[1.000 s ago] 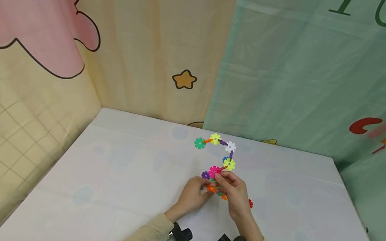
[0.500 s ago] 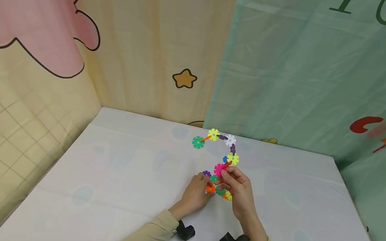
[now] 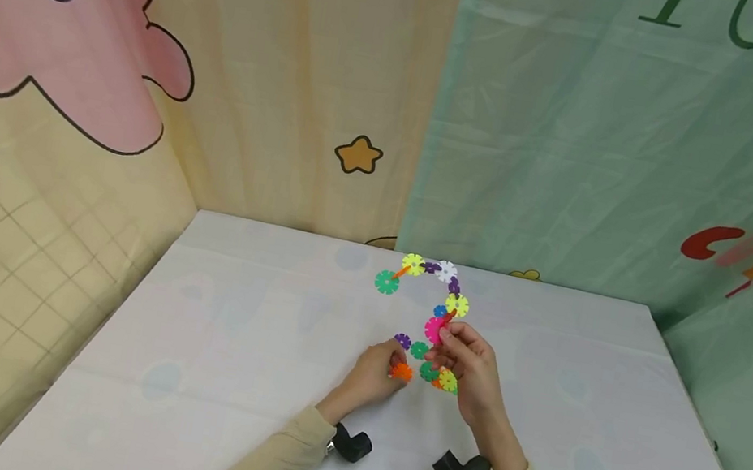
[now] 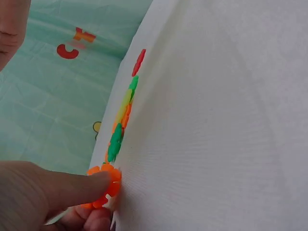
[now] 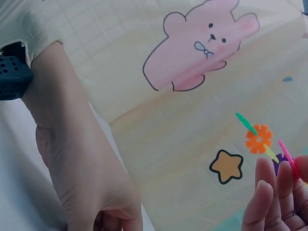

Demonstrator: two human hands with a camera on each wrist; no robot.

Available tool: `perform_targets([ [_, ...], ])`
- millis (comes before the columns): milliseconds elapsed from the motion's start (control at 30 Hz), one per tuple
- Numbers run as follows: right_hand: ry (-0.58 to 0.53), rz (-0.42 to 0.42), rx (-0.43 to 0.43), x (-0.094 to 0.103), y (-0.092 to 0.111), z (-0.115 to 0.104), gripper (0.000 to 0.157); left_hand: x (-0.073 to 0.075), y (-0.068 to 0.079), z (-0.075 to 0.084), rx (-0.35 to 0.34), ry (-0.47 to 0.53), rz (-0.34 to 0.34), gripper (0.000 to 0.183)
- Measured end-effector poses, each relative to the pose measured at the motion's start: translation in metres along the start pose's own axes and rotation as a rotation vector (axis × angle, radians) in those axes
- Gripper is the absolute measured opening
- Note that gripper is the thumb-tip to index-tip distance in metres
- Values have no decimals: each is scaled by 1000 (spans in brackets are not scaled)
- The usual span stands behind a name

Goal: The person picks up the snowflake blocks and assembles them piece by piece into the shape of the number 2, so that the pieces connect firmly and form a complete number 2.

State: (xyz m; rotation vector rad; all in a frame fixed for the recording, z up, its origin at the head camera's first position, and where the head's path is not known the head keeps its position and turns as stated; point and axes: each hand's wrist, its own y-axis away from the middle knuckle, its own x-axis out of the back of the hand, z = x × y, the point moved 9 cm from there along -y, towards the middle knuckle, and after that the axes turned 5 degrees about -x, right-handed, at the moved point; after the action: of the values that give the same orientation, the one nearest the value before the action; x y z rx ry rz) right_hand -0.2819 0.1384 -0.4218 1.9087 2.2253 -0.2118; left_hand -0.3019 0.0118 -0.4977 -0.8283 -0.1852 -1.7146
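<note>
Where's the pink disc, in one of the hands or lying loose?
In one: the right hand has the pink disc pinched at its edge, as the head and right wrist views show.

Soft light, faint shadows, dimmer wrist views

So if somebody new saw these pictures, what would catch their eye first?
Probably the chain of bright discs near the middle of the head view, curving from the right hand, which pinches a pink disc. Just left of and below that, the left hand grips an orange disc over the white table. The big pink bear on the curtain, at the upper left, would likely come next.
</note>
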Motion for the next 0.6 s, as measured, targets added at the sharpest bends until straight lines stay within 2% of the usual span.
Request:
perform_targets([
  [167, 33, 39, -15, 2, -2, 5, 10, 22, 8, 5, -18, 145, 156, 15],
  [367, 118, 82, -8, 4, -5, 8, 17, 55, 16, 21, -34, 457, 352, 17],
  [500, 137, 86, 0, 4, -6, 11, 18, 69, 19, 34, -46, 563, 396, 19],
  [600, 147, 87, -4, 2, -7, 14, 18, 78, 22, 48, -69, 566, 408, 18],
])
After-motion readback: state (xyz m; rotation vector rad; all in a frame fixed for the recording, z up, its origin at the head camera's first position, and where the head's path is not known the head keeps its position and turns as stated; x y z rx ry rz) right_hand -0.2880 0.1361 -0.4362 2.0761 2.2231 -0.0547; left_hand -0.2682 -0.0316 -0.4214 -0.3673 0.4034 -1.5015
